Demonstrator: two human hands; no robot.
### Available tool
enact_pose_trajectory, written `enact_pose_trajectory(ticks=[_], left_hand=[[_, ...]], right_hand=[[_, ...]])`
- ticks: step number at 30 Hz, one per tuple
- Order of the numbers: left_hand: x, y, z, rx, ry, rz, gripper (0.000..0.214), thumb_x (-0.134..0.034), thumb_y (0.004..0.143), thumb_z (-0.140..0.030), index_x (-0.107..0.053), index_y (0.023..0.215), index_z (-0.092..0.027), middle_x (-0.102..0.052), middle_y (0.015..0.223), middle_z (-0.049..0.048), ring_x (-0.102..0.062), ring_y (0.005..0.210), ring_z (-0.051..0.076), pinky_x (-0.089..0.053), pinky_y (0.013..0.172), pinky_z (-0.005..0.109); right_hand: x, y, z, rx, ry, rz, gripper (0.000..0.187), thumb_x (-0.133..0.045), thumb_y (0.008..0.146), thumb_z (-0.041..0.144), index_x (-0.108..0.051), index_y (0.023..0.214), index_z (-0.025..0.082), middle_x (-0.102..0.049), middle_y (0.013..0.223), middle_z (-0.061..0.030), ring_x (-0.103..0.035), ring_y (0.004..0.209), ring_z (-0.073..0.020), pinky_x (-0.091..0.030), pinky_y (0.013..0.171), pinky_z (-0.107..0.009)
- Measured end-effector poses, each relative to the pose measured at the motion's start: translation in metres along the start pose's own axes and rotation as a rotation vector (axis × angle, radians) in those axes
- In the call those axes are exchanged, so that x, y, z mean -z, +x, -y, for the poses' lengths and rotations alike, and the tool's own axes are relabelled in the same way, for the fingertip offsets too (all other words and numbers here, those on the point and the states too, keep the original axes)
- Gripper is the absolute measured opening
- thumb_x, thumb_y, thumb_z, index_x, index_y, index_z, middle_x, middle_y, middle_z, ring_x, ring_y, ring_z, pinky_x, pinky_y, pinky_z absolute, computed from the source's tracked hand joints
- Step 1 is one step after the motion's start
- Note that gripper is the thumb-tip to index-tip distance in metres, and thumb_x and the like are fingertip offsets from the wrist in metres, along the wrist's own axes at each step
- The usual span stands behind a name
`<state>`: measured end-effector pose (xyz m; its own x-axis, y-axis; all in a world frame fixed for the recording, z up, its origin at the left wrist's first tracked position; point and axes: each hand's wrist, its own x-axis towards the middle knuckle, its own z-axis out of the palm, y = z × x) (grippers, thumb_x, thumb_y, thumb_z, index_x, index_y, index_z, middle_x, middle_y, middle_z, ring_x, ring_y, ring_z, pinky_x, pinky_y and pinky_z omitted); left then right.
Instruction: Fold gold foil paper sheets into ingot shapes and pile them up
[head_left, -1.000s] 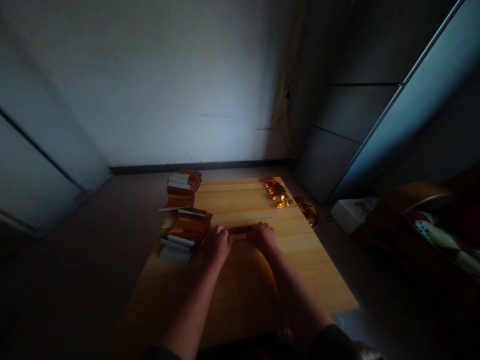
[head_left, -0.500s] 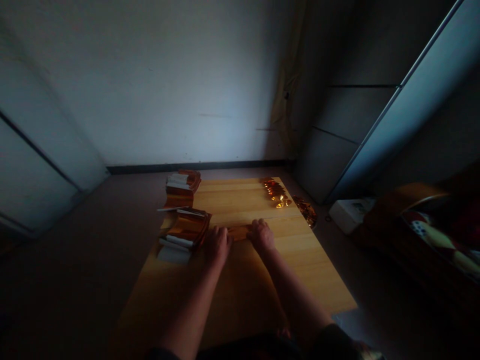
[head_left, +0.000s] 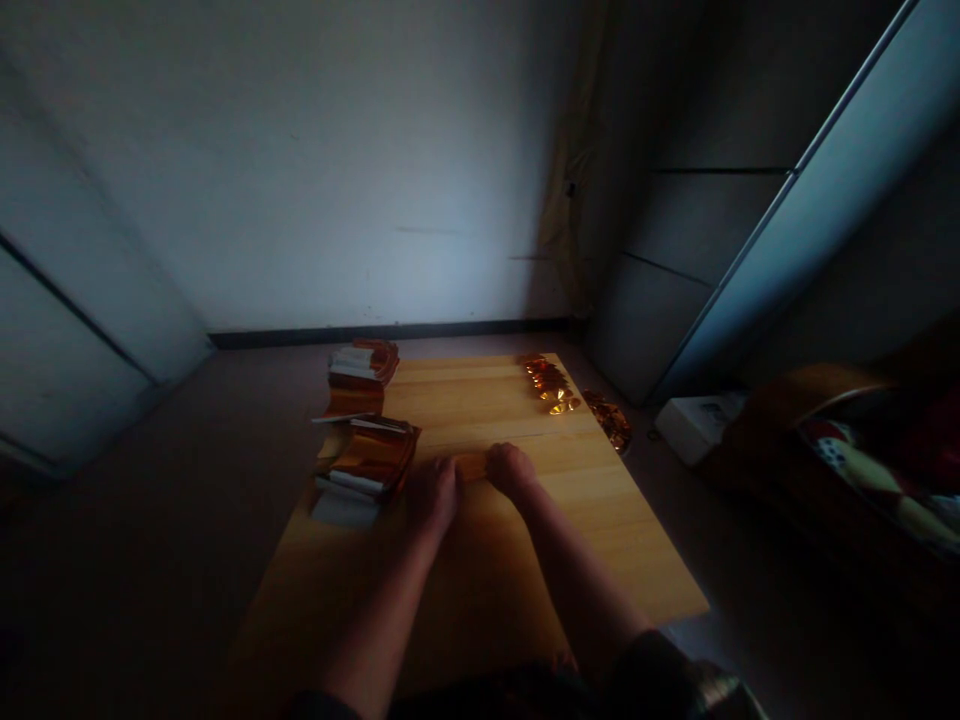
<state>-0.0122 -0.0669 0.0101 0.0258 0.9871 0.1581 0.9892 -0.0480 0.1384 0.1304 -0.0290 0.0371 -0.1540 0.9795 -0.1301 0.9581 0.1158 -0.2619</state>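
Note:
On the wooden board [head_left: 600, 520] my left hand [head_left: 433, 492] and my right hand [head_left: 510, 468] sit close together, both closed on a small folded strip of gold foil paper [head_left: 471, 465] that shows between them. Most of the strip is hidden under my fingers. A stack of gold foil sheets [head_left: 367, 462] lies just left of my left hand. A second stack [head_left: 358, 375] sits farther back on the board's left corner.
A row of folded gold pieces [head_left: 550, 383] lies at the board's far right edge, and more of them [head_left: 611, 420] rest on the floor beside it. A white box [head_left: 697, 420] and dark wooden furniture [head_left: 825, 470] stand to the right. The wall is close behind.
My right hand has slid left toward my left hand, and the visible strip of gold paper between them has grown shorter. My left hand has hardly moved.

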Motion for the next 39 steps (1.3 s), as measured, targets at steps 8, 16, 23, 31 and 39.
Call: enact_pose_trajectory(ticks=[8,16,23,31,39], left_hand=[[0.01,-0.005,-0.003,0.01,-0.066,-0.006,0.019,-0.049,0.085,-0.032,-0.06,0.091,-0.018,-0.064,0.095,0.0081,-0.056,0.092,0.023,-0.037,0.079,0.035],[0.002,-0.001,0.001,0.019,-0.13,-0.032,0.019,-0.054,0.082,-0.037,-0.059,0.085,-0.019,-0.064,0.087,0.0056,-0.056,0.088,0.022,-0.038,0.076,0.032],[0.005,-0.001,0.002,0.031,-0.188,-0.019,0.012,-0.053,0.081,-0.028,-0.061,0.083,-0.019,-0.064,0.088,0.0049,-0.057,0.087,0.02,-0.039,0.077,0.031],[0.0,0.0,0.008,0.018,-0.251,-0.01,0.012,-0.052,0.081,-0.018,-0.063,0.085,-0.02,-0.065,0.091,0.0044,-0.057,0.091,0.018,-0.039,0.081,0.029],[-0.002,0.0,0.011,0.011,-0.286,-0.021,0.017,-0.05,0.078,-0.01,-0.064,0.082,-0.02,-0.064,0.087,0.0033,-0.056,0.088,0.016,-0.038,0.081,0.027]], right_hand=[[-0.004,-0.002,0.004,-0.056,0.067,-0.022,0.046,-0.067,0.072,0.05,-0.061,0.104,0.017,-0.063,0.105,-0.0116,-0.063,0.09,-0.0225,-0.046,0.07,-0.027],[-0.005,0.005,0.002,-0.069,0.077,0.019,0.043,-0.072,0.068,0.043,-0.062,0.101,0.018,-0.063,0.104,-0.0102,-0.063,0.089,-0.0205,-0.044,0.068,-0.025],[-0.007,0.01,-0.02,0.069,0.202,0.007,0.016,-0.069,0.068,0.018,-0.067,0.083,0.017,-0.068,0.087,-0.0045,-0.06,0.078,-0.0141,-0.039,0.064,-0.02],[-0.006,0.006,-0.032,0.036,0.289,-0.069,0.019,-0.057,0.067,0.006,-0.068,0.075,0.019,-0.07,0.08,-0.0023,-0.06,0.074,-0.0129,-0.038,0.063,-0.018],[0.008,-0.005,-0.055,-0.096,0.359,-0.209,0.014,-0.052,0.067,0.009,-0.065,0.067,0.015,-0.067,0.069,-0.0035,-0.057,0.064,-0.0125,-0.036,0.056,-0.019]])
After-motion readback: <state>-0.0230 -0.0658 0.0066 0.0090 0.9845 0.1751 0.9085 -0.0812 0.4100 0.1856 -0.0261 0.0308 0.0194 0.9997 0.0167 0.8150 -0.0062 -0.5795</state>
